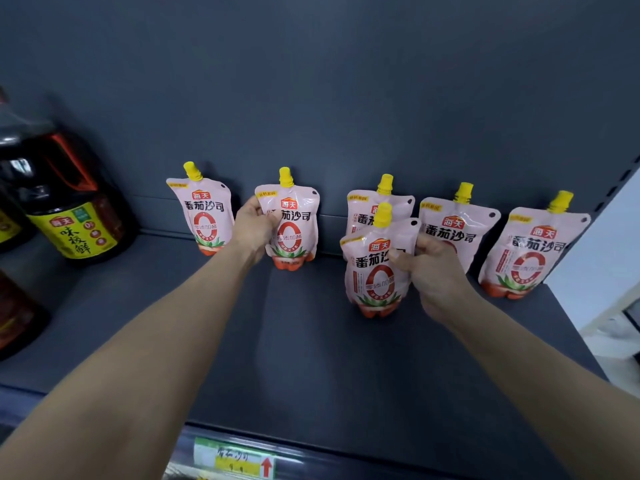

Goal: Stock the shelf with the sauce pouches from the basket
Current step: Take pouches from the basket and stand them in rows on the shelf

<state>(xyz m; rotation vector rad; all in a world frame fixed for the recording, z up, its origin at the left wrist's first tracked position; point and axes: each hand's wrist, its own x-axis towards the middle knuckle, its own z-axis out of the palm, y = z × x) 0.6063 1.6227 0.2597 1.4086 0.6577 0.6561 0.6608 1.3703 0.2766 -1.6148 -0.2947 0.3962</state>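
Observation:
Several pink sauce pouches with yellow caps stand on the dark grey shelf (311, 358), most leaning against its back wall. My left hand (254, 228) grips the left edge of the second pouch from the left (294, 230), which stands at the back. My right hand (438, 268) holds the right side of a front pouch (375, 268), upright and forward of the back row, just in front of another pouch (377, 206). One pouch (204, 209) stands far left, and two more pouches (457, 226) (533, 251) stand to the right. The basket is out of view.
Large dark soy sauce bottles (72, 202) stand at the left end of the shelf. A green and yellow price tag (235, 459) sits on the shelf's front rail. The shelf's perforated right upright (620, 181) bounds the row; a bright aisle lies beyond.

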